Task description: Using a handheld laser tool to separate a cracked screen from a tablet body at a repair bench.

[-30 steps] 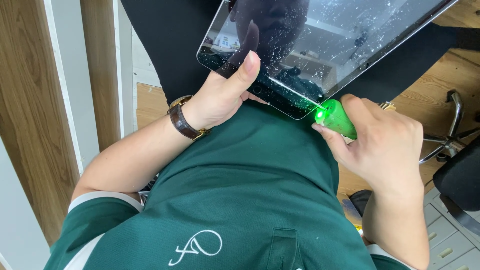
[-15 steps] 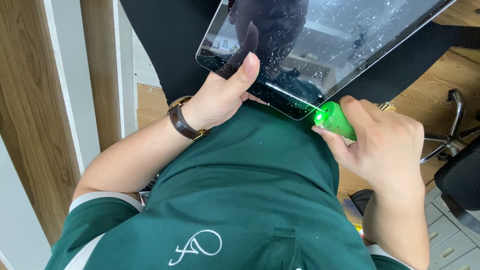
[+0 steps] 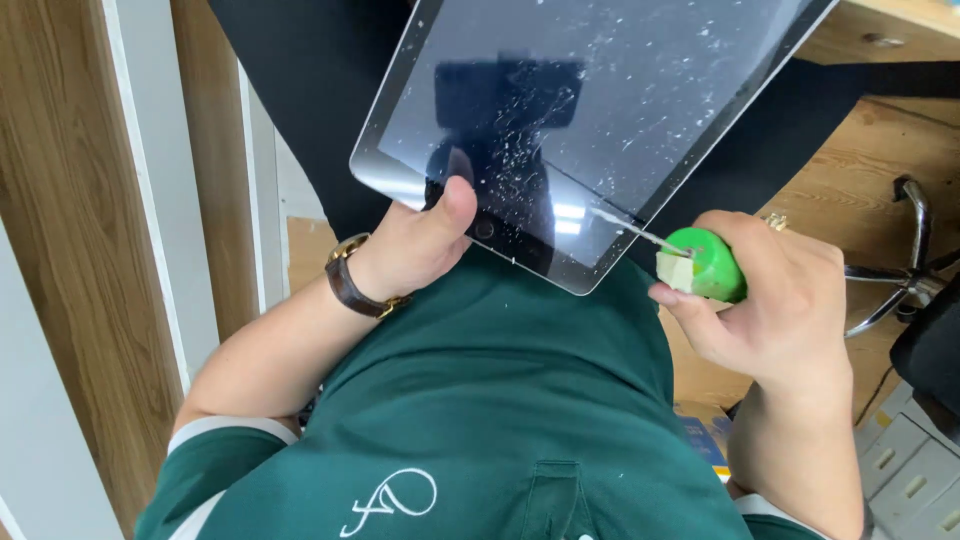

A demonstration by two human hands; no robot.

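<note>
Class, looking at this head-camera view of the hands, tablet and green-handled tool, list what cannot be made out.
- Tablet: top corner cut off by the frame edge.
- Left hand: fingers hidden behind the tablet.
- Green-handled tool: handle mostly covered by the right hand; its thin tip is too small to identify.

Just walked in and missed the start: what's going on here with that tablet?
A person in a green shirt holds a tablet with a cracked, speckled screen against their body. The left hand grips its lower edge, thumb on the glass. The right hand holds a green-handled tool whose thin metal tip meets the tablet's lower right edge.
</note>
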